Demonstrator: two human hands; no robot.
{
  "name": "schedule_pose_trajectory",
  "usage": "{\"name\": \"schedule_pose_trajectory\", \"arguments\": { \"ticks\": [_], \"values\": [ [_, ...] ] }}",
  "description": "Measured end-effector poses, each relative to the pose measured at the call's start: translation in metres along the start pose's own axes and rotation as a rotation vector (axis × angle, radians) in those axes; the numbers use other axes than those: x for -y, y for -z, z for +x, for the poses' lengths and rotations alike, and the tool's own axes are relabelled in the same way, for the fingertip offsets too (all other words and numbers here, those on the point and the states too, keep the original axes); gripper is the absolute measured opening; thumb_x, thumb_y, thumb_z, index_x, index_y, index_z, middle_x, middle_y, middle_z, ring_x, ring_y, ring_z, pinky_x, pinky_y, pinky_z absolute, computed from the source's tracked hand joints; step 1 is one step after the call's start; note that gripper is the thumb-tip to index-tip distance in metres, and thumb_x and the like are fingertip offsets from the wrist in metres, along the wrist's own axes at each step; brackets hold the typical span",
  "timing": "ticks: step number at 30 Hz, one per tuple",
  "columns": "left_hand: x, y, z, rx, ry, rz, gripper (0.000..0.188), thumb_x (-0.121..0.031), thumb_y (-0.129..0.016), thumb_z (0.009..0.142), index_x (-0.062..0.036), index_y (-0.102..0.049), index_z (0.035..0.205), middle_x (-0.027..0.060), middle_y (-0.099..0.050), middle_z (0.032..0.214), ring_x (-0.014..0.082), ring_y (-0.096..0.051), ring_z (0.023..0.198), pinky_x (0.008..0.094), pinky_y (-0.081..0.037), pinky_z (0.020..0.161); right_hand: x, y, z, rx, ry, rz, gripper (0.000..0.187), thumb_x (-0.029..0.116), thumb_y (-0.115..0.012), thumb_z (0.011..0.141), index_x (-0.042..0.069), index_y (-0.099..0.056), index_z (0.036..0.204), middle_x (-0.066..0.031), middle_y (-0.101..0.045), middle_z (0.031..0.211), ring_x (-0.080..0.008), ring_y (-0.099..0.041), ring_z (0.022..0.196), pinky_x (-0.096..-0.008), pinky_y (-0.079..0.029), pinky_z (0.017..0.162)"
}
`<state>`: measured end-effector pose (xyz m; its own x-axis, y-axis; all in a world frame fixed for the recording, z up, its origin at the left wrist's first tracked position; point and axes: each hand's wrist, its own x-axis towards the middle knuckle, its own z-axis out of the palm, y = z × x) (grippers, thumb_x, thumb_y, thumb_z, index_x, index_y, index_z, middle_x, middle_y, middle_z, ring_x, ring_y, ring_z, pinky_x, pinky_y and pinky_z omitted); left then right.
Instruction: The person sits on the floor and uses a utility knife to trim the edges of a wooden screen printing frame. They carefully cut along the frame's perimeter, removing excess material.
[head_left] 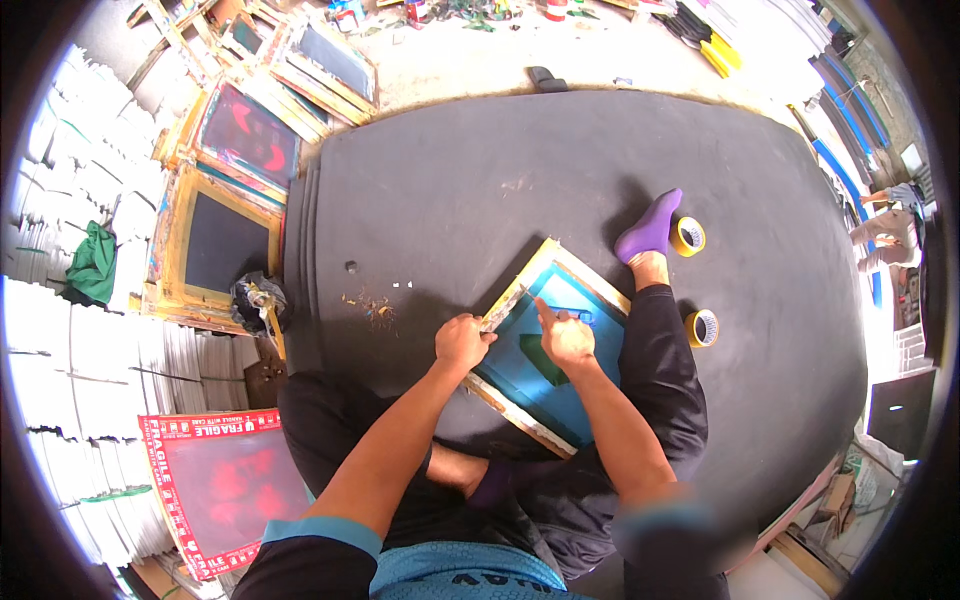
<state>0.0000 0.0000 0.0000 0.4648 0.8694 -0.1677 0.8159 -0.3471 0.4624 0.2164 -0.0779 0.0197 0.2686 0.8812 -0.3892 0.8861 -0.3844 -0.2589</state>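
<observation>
A wooden screen-printing frame [515, 400] with blue mesh and a darker green patch lies tilted across my lap, between my bent legs. My left hand [462, 343] is closed on its upper left wooden edge, the thumb along the rail. Over the mesh, my right hand [567, 338] is curled, its index finger stretched toward the same rail. A slim tool with a blue end [585, 317] seems to be in that hand. Its thin tip reaches close to the rail's inner edge. My palm hides most of the tool, so its kind is unclear.
I sit on a stack of dark grey sheets [450, 180]. Two yellow tape rolls [688, 237] lie beside my purple-socked foot [650, 228]. Small scraps [375, 310] lie to the left. More printing frames [230, 240] lean along the left, near white stacks [80, 350]. Another person [888, 228] is far right.
</observation>
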Motion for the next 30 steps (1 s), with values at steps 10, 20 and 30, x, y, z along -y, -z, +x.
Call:
{"name": "schedule_pose_trajectory", "arguments": {
  "ticks": [10,20,30],
  "values": [
    [-0.011,0.002,0.000,0.058,0.029,0.014,0.040,-0.041,-0.084,0.083,-0.0091,-0.080,0.108,0.0157,-0.075,0.101,0.0376,-0.073,0.095,0.0492,-0.058,0.086,-0.038,-0.038,0.020,-0.181,0.092,0.819,0.037,0.022,-0.066,0.103,0.008,-0.069,0.137,-0.0128,-0.076,0.122,-0.0226,-0.071,0.110,-0.0353,-0.053,0.098],
    [-0.010,0.001,0.002,0.109,0.099,0.030,0.042,-0.044,-0.082,0.084,-0.0115,-0.080,0.111,0.0157,-0.076,0.106,0.0362,-0.071,0.105,0.0477,-0.056,0.092,-0.033,-0.041,0.015,-0.352,0.116,0.472,0.038,0.027,-0.062,0.104,0.014,-0.069,0.139,-0.0032,-0.070,0.086,-0.0131,-0.060,0.068,-0.0298,-0.051,0.065],
    [-0.006,0.000,0.001,0.098,0.085,0.048,0.041,-0.041,-0.084,0.084,-0.0077,-0.080,0.108,0.0159,-0.076,0.107,0.0354,-0.072,0.105,0.0468,-0.057,0.091,-0.013,0.005,0.002,-0.278,0.015,0.210,0.035,0.033,-0.061,0.101,0.031,-0.069,0.134,-0.0183,-0.077,0.101,-0.0395,-0.075,0.094,-0.0526,-0.060,0.084]
  ]
}}
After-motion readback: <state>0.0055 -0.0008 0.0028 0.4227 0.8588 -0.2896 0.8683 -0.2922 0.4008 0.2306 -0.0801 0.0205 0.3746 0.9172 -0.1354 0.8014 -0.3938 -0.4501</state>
